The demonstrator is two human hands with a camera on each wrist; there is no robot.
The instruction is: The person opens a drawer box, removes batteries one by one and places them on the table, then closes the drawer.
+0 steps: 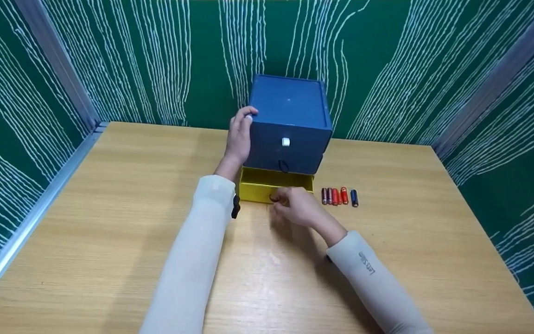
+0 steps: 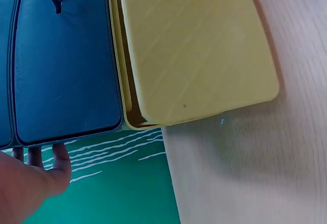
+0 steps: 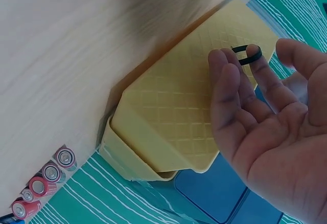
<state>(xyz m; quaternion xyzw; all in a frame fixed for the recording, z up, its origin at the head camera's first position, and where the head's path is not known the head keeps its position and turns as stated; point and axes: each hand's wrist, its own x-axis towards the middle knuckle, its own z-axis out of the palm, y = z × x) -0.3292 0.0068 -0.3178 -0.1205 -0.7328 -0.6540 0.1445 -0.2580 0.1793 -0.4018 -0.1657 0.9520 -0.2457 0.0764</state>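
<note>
A blue drawer cabinet (image 1: 290,102) stands near the back wall, and its lowest drawer, a yellow one (image 1: 253,191), is pulled partway out. My left hand (image 1: 239,139) rests against the left side of the cabinet, fingertips at its upper edge. In the left wrist view, the fingers (image 2: 62,157) press the blue side wall. Low at the drawer front is my right hand (image 1: 300,206), its index finger hooked through a black loop pull (image 3: 250,59). The yellow front (image 3: 168,106) has a quilted pattern. Much of the drawer's inside is hidden.
Several batteries (image 1: 335,196), red, dark and blue, stand in a row on the wooden table (image 1: 109,232), right of the drawer. The blue upper drawer carries a white knob (image 1: 286,142) and another black loop (image 1: 283,166). Green walls (image 1: 206,60) with white lines enclose the table.
</note>
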